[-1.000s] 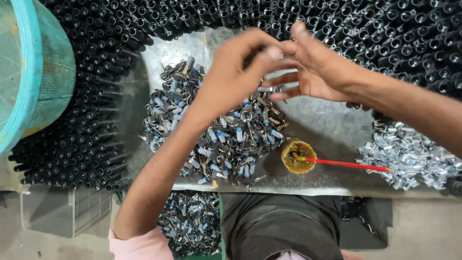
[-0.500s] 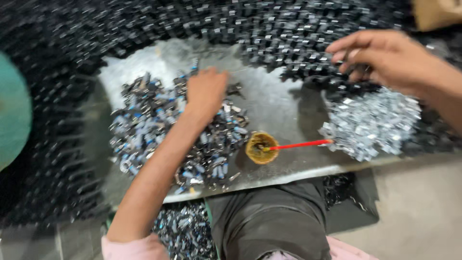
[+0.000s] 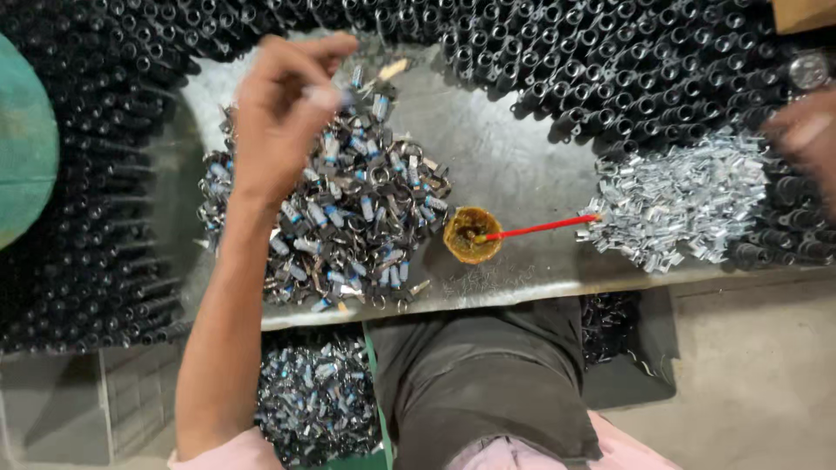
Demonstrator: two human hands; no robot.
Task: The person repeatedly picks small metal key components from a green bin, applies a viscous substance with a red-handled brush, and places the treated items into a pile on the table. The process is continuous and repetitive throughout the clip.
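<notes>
My left hand [image 3: 280,111] hovers over a pile of small metal parts with blue ends [image 3: 348,218] on a grey metal tray [image 3: 514,157]. Its thumb and fingers pinch one small part at the fingertips. My right hand [image 3: 805,135] is blurred at the far right edge, above a heap of shiny silver clips [image 3: 679,204]; whether it holds anything cannot be made out. A small round cap of brown paste [image 3: 471,235] with a red stick [image 3: 544,228] lies between the two heaps.
Rows of black tubes [image 3: 610,61] surround the tray at the back, left and right. A teal basket [image 3: 26,139] sits at the left edge. More blue-ended parts [image 3: 313,400] lie in a container below the tray, beside my dark-clothed lap [image 3: 488,374].
My hands, joined over the tray a second ago, have parted. The right swung out to the silver clips at the far right. The left dipped into the blue-ended pile and lifted with a part.
</notes>
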